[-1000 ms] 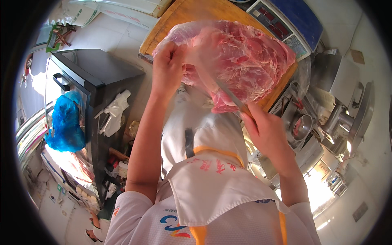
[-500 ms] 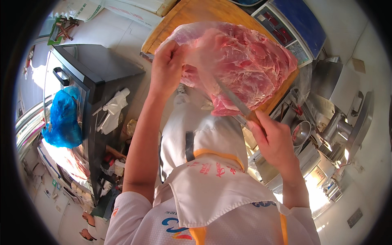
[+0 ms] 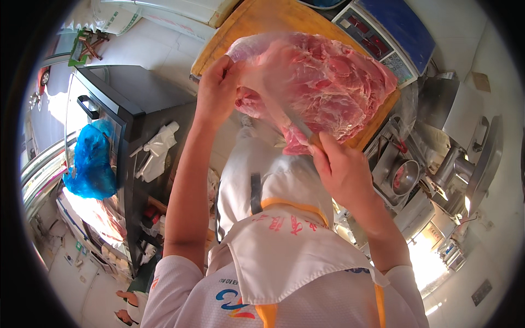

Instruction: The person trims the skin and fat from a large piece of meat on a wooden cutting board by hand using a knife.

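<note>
A large slab of raw pink meat [image 3: 337, 87] lies on a wooden cutting board [image 3: 221, 24]. My left hand [image 3: 216, 90] is closed on the meat's left side, gripping a pale flap that is blurred. My right hand [image 3: 339, 169] is wrapped round the handle of a knife [image 3: 298, 126], whose blade runs up and left over the meat's lower part. The blade's far end is smeared and hard to make out.
A scale [image 3: 369, 41] adjoins the board's upper right. Steel equipment with a bowl [image 3: 406, 177] stands at right. A dark cabinet [image 3: 136, 93] with a blue bag [image 3: 90, 161] is at left. Another person [image 3: 128, 306] is at the lower left edge.
My right hand and the knife have moved toward the upper left since half a second ago. My left hand has shifted slightly left, still gripping the flap.
</note>
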The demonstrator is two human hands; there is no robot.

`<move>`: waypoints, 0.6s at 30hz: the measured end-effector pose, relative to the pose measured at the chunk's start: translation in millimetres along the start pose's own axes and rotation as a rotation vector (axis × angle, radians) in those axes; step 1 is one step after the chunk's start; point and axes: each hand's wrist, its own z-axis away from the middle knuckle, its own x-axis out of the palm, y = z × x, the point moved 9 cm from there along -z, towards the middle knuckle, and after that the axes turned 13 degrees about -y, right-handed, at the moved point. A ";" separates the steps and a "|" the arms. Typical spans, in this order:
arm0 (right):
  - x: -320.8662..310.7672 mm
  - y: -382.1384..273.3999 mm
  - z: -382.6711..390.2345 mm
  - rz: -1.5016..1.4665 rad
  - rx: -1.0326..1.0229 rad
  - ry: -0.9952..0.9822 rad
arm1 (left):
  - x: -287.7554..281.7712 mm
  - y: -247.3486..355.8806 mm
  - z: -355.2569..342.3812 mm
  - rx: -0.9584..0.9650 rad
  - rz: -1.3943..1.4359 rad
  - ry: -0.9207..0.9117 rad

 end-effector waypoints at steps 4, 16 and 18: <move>3.5 10.1 37.6 -0.126 0.058 -0.057 | -6.9 3.6 -0.8 -0.020 -0.081 0.019; 17.2 -6.7 13.8 -0.776 0.303 0.343 | 20.1 92.0 -17.0 0.653 -0.741 -0.023; 26.2 -12.5 6.4 -0.863 0.362 0.376 | 32.7 74.7 -24.5 0.443 -0.679 -0.117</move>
